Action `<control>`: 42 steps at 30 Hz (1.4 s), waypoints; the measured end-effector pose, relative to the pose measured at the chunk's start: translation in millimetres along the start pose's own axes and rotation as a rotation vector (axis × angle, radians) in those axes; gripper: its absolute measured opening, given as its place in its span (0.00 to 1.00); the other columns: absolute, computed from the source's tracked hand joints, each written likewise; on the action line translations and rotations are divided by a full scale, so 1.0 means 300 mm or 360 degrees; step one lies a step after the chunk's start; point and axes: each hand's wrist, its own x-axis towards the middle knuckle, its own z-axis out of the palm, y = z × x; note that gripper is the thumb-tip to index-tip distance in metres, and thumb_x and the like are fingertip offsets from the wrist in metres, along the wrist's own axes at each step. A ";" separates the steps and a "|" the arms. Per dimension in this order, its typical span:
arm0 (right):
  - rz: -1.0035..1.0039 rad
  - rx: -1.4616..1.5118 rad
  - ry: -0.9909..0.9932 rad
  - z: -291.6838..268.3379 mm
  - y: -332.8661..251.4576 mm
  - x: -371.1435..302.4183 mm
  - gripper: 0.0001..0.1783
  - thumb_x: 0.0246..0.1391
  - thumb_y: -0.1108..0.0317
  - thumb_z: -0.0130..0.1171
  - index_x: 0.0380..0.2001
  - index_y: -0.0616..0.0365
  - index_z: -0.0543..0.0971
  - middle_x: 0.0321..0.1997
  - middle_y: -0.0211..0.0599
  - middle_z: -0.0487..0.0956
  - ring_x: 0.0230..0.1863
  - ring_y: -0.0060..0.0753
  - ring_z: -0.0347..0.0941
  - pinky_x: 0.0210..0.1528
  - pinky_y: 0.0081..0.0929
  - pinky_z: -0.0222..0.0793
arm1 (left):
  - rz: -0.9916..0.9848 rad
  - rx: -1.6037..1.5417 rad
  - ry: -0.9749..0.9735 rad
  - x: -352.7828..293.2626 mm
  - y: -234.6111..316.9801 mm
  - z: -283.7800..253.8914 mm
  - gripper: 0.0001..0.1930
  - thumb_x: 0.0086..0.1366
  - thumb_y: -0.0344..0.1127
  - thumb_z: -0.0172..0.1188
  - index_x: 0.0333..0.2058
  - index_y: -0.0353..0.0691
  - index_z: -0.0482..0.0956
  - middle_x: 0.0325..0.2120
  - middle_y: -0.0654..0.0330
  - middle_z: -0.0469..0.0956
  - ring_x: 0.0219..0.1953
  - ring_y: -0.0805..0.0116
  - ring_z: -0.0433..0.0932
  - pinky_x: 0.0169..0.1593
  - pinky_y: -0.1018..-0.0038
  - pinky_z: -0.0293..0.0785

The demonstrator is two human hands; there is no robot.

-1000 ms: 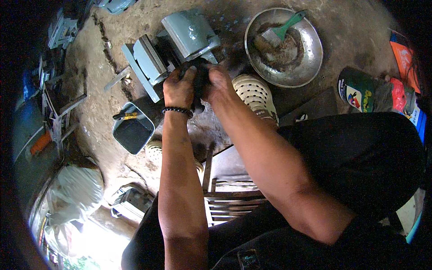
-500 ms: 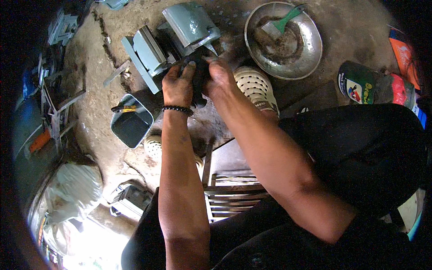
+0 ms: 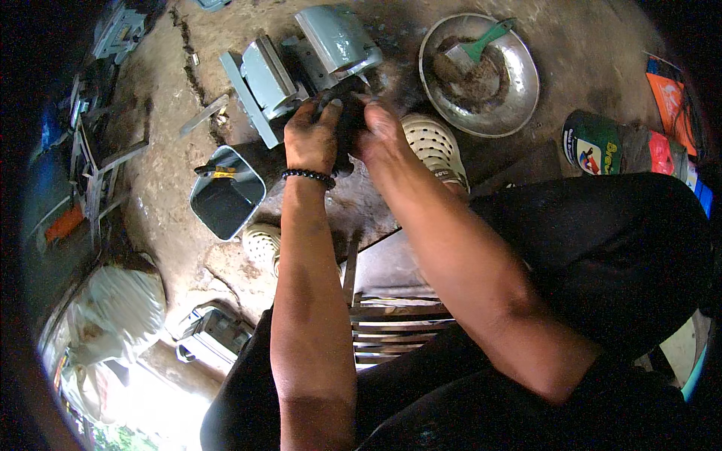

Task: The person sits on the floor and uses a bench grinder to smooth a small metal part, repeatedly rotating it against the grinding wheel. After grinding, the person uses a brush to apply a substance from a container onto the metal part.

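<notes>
My left hand [image 3: 310, 144], with a beaded black bracelet at the wrist, has its fingers curled onto a dark, blackened thing [image 3: 347, 124]. On its other side, my right hand [image 3: 382, 131] grips the same thing, its fingers partly hidden. The thing is too dark to tell its kind. Just beyond my hands are two grey-blue painted metal parts: a block with a flat side plate [image 3: 265, 83] and a rounded, glossy casting [image 3: 336, 39]. They look like pieces of a bench vise.
A round metal basin [image 3: 528, 94] at the far right holds a green-handled paintbrush [image 3: 481, 43]. Left of my left wrist stands a squarish container [image 3: 259, 197] with a yellow-and-black handle across it. My shoes [image 3: 435, 146], a slatted stool [image 3: 398, 310] and a white sack [image 3: 124, 304] are nearby.
The view has shifted slightly, so the surroundings sit a little differently in it. Both hands stay on the dark thing beside the grey-blue parts, the right hand's fingers slightly blurred.
</notes>
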 end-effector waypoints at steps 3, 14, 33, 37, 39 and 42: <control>-0.0055 -0.0029 0.0089 -0.027 0.013 0.009 0.12 0.58 0.65 0.48 0.36 0.59 0.78 0.35 0.42 0.81 0.32 0.43 0.78 0.41 0.40 0.77 | 0.0054 0.0027 0.0019 -0.004 -0.017 -0.003 0.21 0.58 0.39 0.63 0.46 0.30 0.78 0.40 0.50 0.81 0.41 0.67 0.78 0.48 0.74 0.71; -0.0218 -0.0209 0.0462 -0.131 0.139 -0.154 0.08 0.54 0.70 0.50 0.34 0.57 0.78 0.31 0.38 0.80 0.29 0.40 0.77 0.36 0.39 0.77 | -0.0034 0.0156 -0.0034 -0.210 -0.107 -0.043 0.17 0.62 0.41 0.60 0.45 0.36 0.79 0.37 0.57 0.82 0.37 0.69 0.77 0.43 0.74 0.73; -0.0509 -0.1184 0.0325 -0.061 0.095 -0.355 0.17 0.53 0.57 0.51 0.40 0.59 0.75 0.38 0.39 0.76 0.41 0.40 0.72 0.49 0.41 0.67 | -0.0220 -0.0532 -0.0692 -0.231 -0.009 -0.147 0.27 0.60 0.48 0.63 0.52 0.35 0.75 0.47 0.55 0.78 0.47 0.65 0.75 0.52 0.69 0.69; -0.0609 -0.1338 0.0075 0.170 0.001 -0.411 0.13 0.58 0.61 0.53 0.38 0.58 0.78 0.36 0.33 0.78 0.37 0.29 0.70 0.42 0.29 0.66 | 0.0056 -0.0588 -0.0953 -0.267 0.240 -0.168 0.21 0.62 0.43 0.61 0.47 0.32 0.76 0.42 0.58 0.78 0.44 0.67 0.76 0.51 0.71 0.69; -0.0634 -0.1439 0.0005 0.278 -0.068 -0.466 0.12 0.58 0.64 0.54 0.40 0.60 0.79 0.39 0.34 0.79 0.39 0.29 0.71 0.44 0.28 0.66 | 0.0171 -0.0446 -0.0982 -0.250 0.356 -0.122 0.19 0.63 0.43 0.61 0.44 0.32 0.78 0.37 0.61 0.79 0.38 0.71 0.75 0.47 0.74 0.69; -0.0875 -0.1710 -0.0034 0.426 -0.203 -0.517 0.14 0.59 0.63 0.56 0.41 0.62 0.79 0.39 0.33 0.79 0.40 0.27 0.72 0.43 0.24 0.67 | 0.0292 -0.0461 -0.0982 -0.200 0.488 -0.027 0.15 0.64 0.41 0.60 0.40 0.33 0.80 0.33 0.66 0.79 0.34 0.77 0.73 0.42 0.79 0.69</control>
